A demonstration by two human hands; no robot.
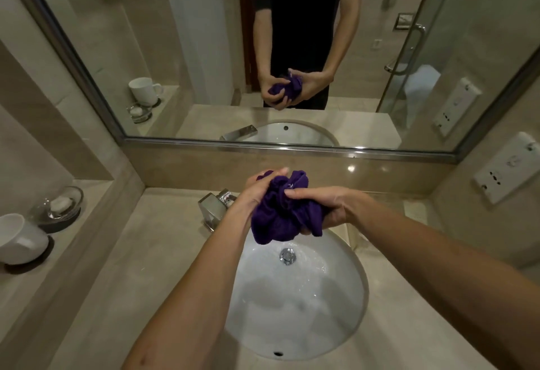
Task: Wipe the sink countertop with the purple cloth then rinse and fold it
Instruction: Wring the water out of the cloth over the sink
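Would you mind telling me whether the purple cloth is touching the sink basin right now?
Apart. The head view shows the purple cloth bunched in both hands, with bare white sink basin visible below its lowest edge.

This is a bathroom — most likely in a home or hotel. A white oval sink (295, 305) with a chrome drain (287, 255) is set into a beige stone countertop (152, 252), with a chrome faucet (216, 206) at its back edge. A wide mirror (204, 48) spans the wall behind, reflecting a glass shower door (metal handle included). On the left ledge stand a soap dish (58, 206) and a white mug (20, 238) — wall sockets (508, 165) sit to the right.
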